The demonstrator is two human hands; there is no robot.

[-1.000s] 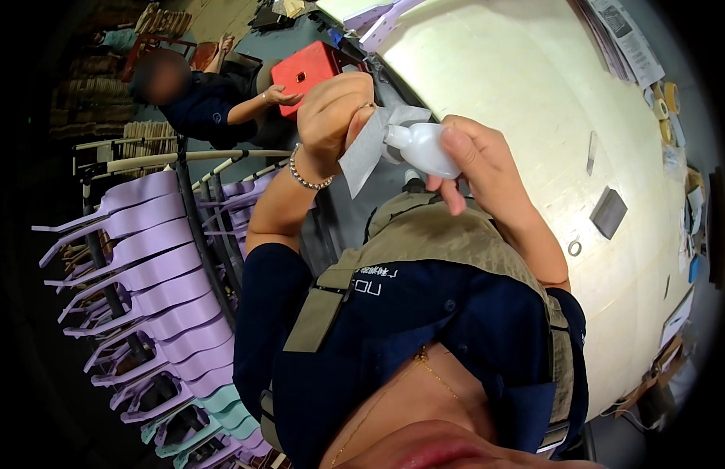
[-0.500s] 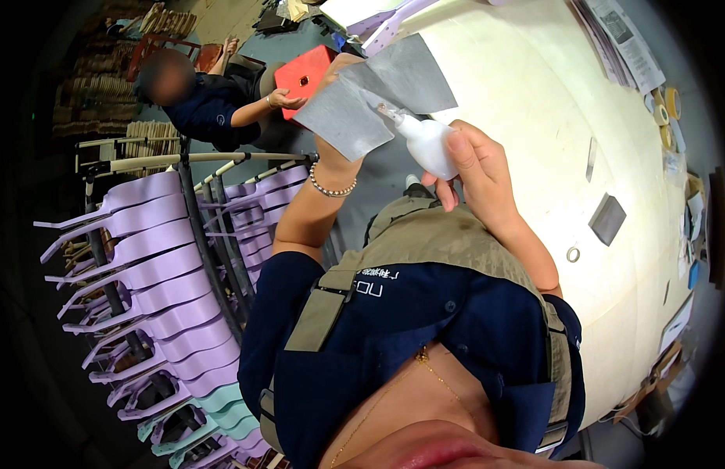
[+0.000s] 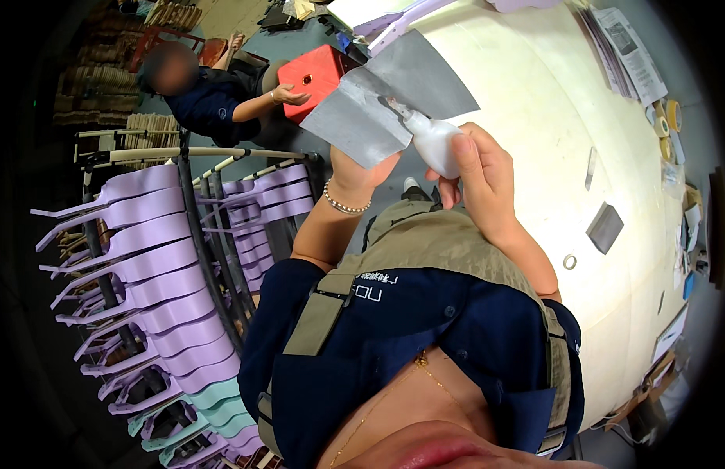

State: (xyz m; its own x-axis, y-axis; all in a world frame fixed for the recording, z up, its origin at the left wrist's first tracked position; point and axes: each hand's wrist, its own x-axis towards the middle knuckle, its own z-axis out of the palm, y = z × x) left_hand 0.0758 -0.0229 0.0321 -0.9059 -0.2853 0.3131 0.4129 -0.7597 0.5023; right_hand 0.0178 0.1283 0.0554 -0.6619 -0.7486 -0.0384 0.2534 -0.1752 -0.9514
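Right hand (image 3: 480, 172) closed around a white squeeze bottle (image 3: 436, 148); thumb on its near side, fingers curled beneath, bulb pinched between them; bottle tilted, narrow nozzle pointing up and leftward at the crease of a grey sheet (image 3: 366, 125); whether tip and sheet touch, cannot tell.

Left hand (image 3: 351, 173) under the same sheet; its fingers are hidden, so whether they pinch or lie spread cannot be told; sheet spans the space above that palm, bent along its middle into two panels; beaded bracelet (image 3: 347, 200) on the left wrist.

Sheet and bottle both held in front of the body, beside the edge of a cream table (image 3: 519, 148); on the table: dark grey block (image 3: 606, 228), small ring (image 3: 570, 262) near it, thin strip (image 3: 591, 168) farther up; at left, a rack of lavender pieces (image 3: 147, 297); beyond, a co-worker (image 3: 222, 109) beside a red box-like object (image 3: 312, 86).
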